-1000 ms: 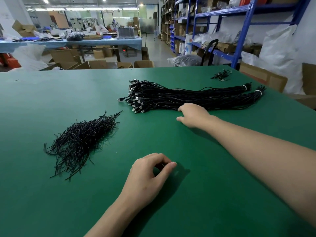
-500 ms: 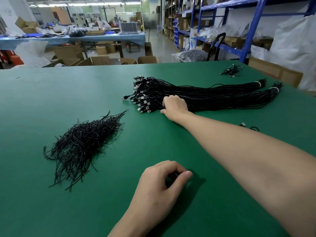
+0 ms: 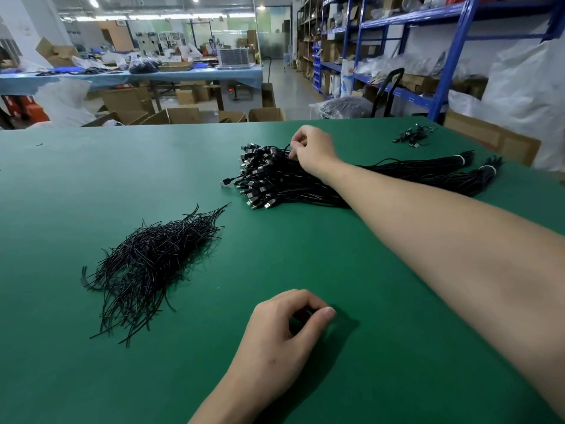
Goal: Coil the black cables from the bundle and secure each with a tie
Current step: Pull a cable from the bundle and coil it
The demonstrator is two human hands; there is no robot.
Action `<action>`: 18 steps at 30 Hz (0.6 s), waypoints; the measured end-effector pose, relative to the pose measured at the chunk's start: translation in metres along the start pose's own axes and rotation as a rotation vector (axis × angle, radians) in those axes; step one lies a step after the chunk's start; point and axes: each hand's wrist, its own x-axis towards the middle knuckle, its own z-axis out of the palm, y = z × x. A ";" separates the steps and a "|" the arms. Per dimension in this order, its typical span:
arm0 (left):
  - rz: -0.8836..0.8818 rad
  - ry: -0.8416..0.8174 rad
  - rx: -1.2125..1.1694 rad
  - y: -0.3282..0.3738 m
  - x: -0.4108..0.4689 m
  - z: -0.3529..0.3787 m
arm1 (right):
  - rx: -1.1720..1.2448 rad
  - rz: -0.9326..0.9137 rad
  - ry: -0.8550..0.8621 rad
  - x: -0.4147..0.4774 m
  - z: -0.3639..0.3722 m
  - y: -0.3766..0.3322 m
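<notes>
1. Right hand [image 3: 312,151] has moved since half a second ago, from the near edge of the bundle [image 3: 305,185] to its far side at the plug end. The left hand has stayed put.
2. Near centre: left hand [image 3: 284,335] rests on the green table [image 3: 351,270], fingers curled to the thumb. Can't tell if it holds anything.
3. Near left: loose heap of black ties [image 3: 146,264], splayed and untidy, well apart from both hands.
4. Mid right: the bundle lies flat, plugs fanned to the left. Cords run right to two ends wrapped in white bands [image 3: 458,159].
5. The right hand's fingers are curled and pinch strands at the plug end. No single cable looks pulled free yet.
6. Far right: small dark clump [image 3: 412,136]. Can't tell if these are finished coils.
7. Progress: likely near the start, at the pick-one-cable step. No coiled, tied cable is clearly visible, so nearly the whole bundle is left.
</notes>
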 end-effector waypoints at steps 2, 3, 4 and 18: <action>-0.054 -0.009 -0.057 0.000 0.001 -0.001 | 0.145 -0.013 -0.008 0.005 -0.014 -0.011; -0.090 -0.015 -0.089 0.000 0.002 -0.002 | 0.228 -0.017 0.005 0.007 -0.021 -0.014; -0.128 -0.028 -0.119 0.000 0.003 -0.004 | 0.299 -0.021 0.021 0.008 -0.028 -0.016; -0.233 0.320 -0.424 0.035 0.164 -0.046 | 0.300 -0.115 -0.198 -0.017 -0.067 -0.014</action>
